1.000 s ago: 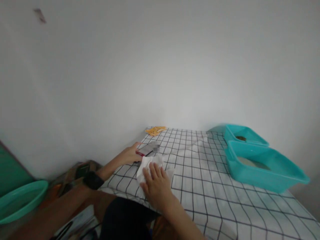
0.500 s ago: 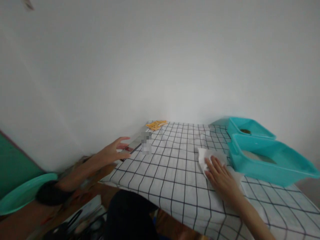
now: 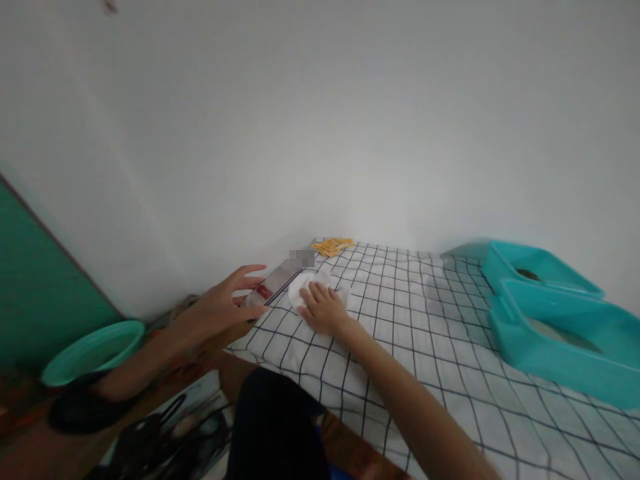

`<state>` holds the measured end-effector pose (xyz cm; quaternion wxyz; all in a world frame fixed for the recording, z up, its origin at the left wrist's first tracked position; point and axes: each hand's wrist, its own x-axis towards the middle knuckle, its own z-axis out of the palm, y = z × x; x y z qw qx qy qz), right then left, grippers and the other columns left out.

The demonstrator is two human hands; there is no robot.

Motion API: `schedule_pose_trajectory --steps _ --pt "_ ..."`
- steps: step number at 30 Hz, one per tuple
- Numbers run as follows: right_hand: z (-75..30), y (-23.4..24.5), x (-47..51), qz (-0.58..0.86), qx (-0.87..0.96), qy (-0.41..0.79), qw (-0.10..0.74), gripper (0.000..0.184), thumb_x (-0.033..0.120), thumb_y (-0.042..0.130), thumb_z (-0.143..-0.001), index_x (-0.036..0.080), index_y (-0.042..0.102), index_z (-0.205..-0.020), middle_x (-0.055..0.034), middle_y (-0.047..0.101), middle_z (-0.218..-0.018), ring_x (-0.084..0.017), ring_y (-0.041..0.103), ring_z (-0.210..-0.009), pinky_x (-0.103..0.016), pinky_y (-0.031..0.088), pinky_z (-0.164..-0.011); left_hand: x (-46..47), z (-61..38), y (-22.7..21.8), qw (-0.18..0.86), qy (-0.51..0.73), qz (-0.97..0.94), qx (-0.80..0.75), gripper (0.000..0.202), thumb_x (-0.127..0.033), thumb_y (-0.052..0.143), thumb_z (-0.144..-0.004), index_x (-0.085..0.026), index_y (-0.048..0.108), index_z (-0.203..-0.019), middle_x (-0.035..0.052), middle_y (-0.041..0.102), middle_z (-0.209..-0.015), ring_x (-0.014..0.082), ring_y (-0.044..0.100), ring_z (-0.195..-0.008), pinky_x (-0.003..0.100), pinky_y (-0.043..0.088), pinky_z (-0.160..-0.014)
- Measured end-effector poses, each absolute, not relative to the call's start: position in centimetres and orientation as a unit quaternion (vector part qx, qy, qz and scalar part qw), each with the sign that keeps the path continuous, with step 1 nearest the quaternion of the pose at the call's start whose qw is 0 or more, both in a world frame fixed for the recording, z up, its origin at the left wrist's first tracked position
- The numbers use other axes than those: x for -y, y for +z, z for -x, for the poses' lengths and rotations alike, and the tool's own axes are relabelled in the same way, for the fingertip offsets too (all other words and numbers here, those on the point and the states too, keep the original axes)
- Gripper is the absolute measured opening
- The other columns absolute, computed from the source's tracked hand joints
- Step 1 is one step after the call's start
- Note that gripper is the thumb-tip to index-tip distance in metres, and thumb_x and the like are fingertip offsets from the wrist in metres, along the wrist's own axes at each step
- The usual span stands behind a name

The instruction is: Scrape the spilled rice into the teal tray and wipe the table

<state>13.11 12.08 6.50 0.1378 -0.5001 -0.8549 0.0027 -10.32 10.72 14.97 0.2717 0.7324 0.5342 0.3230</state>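
My right hand (image 3: 323, 308) presses palm-down on a crumpled white wipe (image 3: 296, 283), tissue or thin cloth, holding it against the checked tablecloth (image 3: 400, 320). Most of the wipe is under the fingers. To its left, my left hand (image 3: 235, 297) has its thumb and fingers spread around the near end of a flat, glossy, reflective panel (image 3: 277, 277) along the table's left edge. Whether those fingers touch the panel, I cannot tell. Part of the panel is blurred out.
Yellow strips (image 3: 333, 247) lie at the far left corner, by the wall. Two turquoise trays stand on the right: a rear one (image 3: 560, 270) and a front one (image 3: 565, 363), each with some contents. A green basin (image 3: 95, 353) sits below on the left.
My right hand has slid the wipe leftward across the tablecloth, from beside the trays to beside the glossy panel. My left hand stays at the panel's near end. The view has turned slightly left.
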Motion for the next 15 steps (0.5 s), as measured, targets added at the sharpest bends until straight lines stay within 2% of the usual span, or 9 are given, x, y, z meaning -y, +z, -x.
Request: schedule_pose_trajectory --steps 3,6,12,15 --pt "-9.8 6.4 -9.9 0.436 0.889 0.012 0.142 0.054 0.045 0.026 -0.105 0.021 0.034 -0.153 -0.0085 0.03 -0.161 -0.024 0.027 -0.148 -0.047 0.026 -0.119 -9.9 10.1 15.3 0.265 0.317 -0.733 -0.54 0.08 -0.045 0.074 -0.062 -0.027 0.046 -0.135 0.011 0.067 -0.126 0.0317 0.058 -0.125 0.052 0.047 -0.104" --pt "-9.5 6.7 -7.0 0.411 0.901 0.016 0.139 0.057 0.048 0.024 -0.105 0.02 0.033 -0.153 -0.007 0.029 -0.162 -0.024 0.023 -0.15 -0.046 0.022 -0.121 -9.8 9.3 14.9 0.308 0.32 -0.722 -0.531 0.082 -0.043 0.074 -0.061 -0.024 0.045 -0.135 0.0125 0.068 -0.125 0.0309 0.065 -0.114 0.049 0.051 -0.099" --pt "-14.8 7.8 -0.6 0.414 0.9 0.033 0.129 0.057 0.049 0.023 -0.105 0.022 0.031 -0.154 -0.0057 0.026 -0.163 -0.024 0.022 -0.15 -0.046 0.024 -0.121 -11.1 6.6 12.3 0.34 0.28 -0.753 -0.489 0.08 -0.05 0.072 -0.065 -0.023 0.047 -0.136 0.0108 0.07 -0.116 0.0309 0.061 -0.12 0.045 0.051 -0.098" --pt "-19.3 7.4 2.4 0.458 0.88 0.039 0.115 0.056 0.048 0.025 -0.105 0.025 0.026 -0.156 -0.0045 0.022 -0.164 -0.023 0.02 -0.151 -0.048 0.025 -0.121 -11.1 5.2 11.2 0.306 0.259 -0.779 -0.483 0.077 -0.05 0.068 -0.067 -0.025 0.048 -0.137 0.0096 0.069 -0.122 0.0304 0.062 -0.118 0.042 0.052 -0.095"
